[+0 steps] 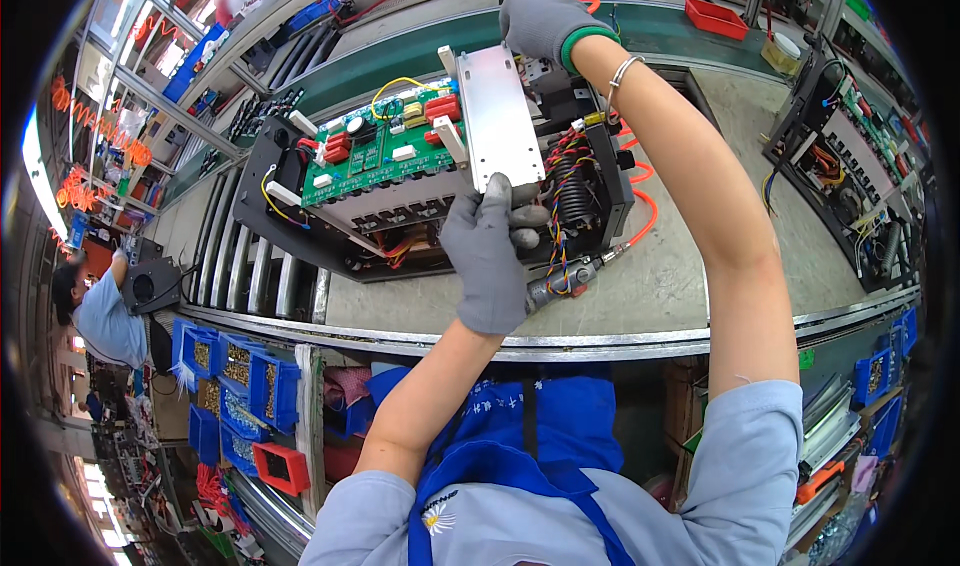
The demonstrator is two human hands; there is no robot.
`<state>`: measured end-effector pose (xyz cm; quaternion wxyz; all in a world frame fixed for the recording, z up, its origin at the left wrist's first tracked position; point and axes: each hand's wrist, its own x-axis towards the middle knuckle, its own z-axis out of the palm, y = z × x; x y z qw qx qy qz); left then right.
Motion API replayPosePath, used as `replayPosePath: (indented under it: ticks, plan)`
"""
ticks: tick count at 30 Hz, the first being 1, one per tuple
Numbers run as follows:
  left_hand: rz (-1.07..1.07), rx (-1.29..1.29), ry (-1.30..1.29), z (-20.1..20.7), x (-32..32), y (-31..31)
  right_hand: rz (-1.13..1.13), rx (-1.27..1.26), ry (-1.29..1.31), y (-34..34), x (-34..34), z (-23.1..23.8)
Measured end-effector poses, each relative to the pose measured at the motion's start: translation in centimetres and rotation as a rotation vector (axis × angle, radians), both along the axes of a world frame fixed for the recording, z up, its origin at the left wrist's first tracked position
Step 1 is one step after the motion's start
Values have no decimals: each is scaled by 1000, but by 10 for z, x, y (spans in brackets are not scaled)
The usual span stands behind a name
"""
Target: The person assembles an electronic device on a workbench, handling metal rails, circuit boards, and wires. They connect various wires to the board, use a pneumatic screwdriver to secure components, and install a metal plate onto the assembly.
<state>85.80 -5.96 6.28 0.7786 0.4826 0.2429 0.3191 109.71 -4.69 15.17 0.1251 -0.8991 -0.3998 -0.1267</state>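
Note:
My left hand (487,256), in a grey glove, grips the near end of a flat silver metal plate (500,116), thumb on top. The plate lies lengthwise across an open black chassis (275,161), beside a green circuit board (385,141) with red and yellow parts. My right hand (545,28), gloved in grey with a green cuff, is curled at the plate's far end; its fingertips are hidden. Right of the plate are bundled coloured wires and a black coiled part (572,191). An air tool (565,281) lies in front of the chassis, near my left hand.
Another open chassis (850,166) stands at the right. Rollers (245,256) run to the left. A red tray (715,19) sits at the far side. Blue bins (240,366) of small parts hang below the bench edge. A co-worker (112,316) is at the left.

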Motion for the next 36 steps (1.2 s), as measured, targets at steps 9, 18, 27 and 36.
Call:
replayPosePath:
  ticks: [9, 18, 27, 36]
  plan:
    - [-22, 76, 18, 6, -13, -1, 119, -91, 125, -9, -11, 13]
    - [-5, 131, 4, 10, -22, -10, 169, -199, 150, -7, -1, 4]
    - [-51, 155, -3, 14, -13, -7, 167, -77, -102, -4, 2, -4]
    - [-71, -15, -76, -10, 7, 13, 175, -261, -121, -7, -13, 6]
